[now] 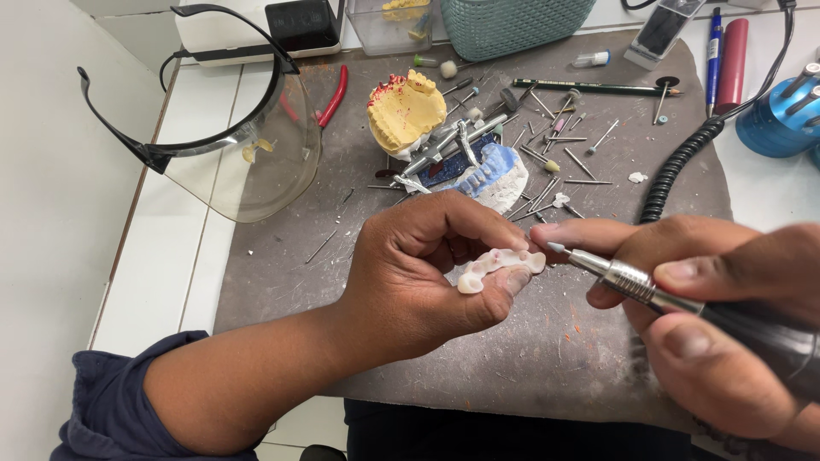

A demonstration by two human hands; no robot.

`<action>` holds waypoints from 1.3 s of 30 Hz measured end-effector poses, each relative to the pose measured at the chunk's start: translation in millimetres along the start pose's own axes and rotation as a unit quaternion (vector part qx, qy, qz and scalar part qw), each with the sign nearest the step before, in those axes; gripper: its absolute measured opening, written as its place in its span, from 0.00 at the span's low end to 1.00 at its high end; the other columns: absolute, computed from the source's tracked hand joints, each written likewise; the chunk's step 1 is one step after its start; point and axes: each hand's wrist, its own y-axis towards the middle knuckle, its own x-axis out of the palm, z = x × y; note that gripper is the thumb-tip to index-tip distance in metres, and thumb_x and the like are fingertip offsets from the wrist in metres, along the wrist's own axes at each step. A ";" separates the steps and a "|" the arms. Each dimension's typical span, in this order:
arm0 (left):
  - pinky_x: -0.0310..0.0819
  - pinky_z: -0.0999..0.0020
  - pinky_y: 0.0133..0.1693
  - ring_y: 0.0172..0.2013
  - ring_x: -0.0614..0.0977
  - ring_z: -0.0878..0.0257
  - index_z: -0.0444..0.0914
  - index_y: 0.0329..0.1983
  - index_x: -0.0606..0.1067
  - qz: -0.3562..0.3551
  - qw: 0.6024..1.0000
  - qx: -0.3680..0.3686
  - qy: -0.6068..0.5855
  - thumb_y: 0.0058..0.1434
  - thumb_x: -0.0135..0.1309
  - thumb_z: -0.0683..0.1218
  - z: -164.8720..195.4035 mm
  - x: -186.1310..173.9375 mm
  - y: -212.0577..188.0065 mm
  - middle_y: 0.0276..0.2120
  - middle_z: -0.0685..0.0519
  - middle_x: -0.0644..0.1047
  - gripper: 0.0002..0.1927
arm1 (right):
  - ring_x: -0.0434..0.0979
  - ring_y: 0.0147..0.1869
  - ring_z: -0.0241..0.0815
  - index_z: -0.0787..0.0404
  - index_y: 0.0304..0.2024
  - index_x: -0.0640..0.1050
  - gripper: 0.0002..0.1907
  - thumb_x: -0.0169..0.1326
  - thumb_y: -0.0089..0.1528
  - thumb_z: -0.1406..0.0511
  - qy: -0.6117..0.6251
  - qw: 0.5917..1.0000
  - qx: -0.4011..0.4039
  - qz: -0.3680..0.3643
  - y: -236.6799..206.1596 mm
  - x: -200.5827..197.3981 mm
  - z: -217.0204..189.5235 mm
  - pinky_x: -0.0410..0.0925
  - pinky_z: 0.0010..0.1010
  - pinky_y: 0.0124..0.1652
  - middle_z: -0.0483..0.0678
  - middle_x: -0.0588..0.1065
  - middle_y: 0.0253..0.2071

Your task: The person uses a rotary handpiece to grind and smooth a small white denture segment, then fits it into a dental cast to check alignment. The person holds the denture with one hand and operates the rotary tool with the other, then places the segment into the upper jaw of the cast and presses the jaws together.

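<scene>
My left hand (427, 273) pinches a small white dental bridge piece (500, 267) with pink marks, held between thumb and fingers over the grey mat (282, 256). My right hand (717, 316) grips a rotary handpiece (649, 290) with a metal collar and a dark body. Its small pointed bur tip (556, 248) sits just right of the white piece, almost touching its end. A black coiled cable (679, 166) runs from the handpiece toward the back right.
Behind the hands lie a yellow plaster jaw model (406, 111) on a metal articulator (453, 145), a blue-white cast (495, 175) and several loose burs (555, 154). A clear face shield (239, 145) stands at left, red pliers (333, 98) beside it, a blue bur holder (781, 115) far right.
</scene>
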 end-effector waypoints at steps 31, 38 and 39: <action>0.84 0.75 0.42 0.41 0.87 0.66 0.39 0.43 0.76 -0.075 0.936 0.135 0.316 0.59 0.72 0.44 14.0 -11.0 7.6 0.41 0.54 0.82 0.16 | 0.74 0.67 0.72 0.65 0.45 0.69 0.08 0.52 0.66 0.68 0.225 0.973 -0.038 -0.043 17.2 3.8 -7.0 0.72 0.50 0.48 0.66 0.76 0.39; 0.84 0.74 0.42 0.41 0.87 0.65 0.39 0.42 0.76 -0.091 0.927 0.139 0.338 0.60 0.71 0.44 14.5 -10.4 9.1 0.40 0.55 0.82 0.15 | 0.74 0.67 0.68 0.64 0.46 0.70 0.08 0.52 0.66 0.68 0.205 0.977 -0.019 -0.060 17.4 -1.8 -6.7 0.74 0.51 0.50 0.63 0.76 0.41; 0.84 0.74 0.41 0.41 0.87 0.65 0.39 0.42 0.76 -0.094 0.927 0.137 0.337 0.59 0.71 0.44 14.7 -10.6 8.9 0.40 0.55 0.82 0.15 | 0.75 0.67 0.68 0.64 0.46 0.70 0.08 0.52 0.66 0.68 0.201 0.978 -0.018 -0.061 17.3 -2.1 -6.3 0.74 0.52 0.50 0.63 0.76 0.41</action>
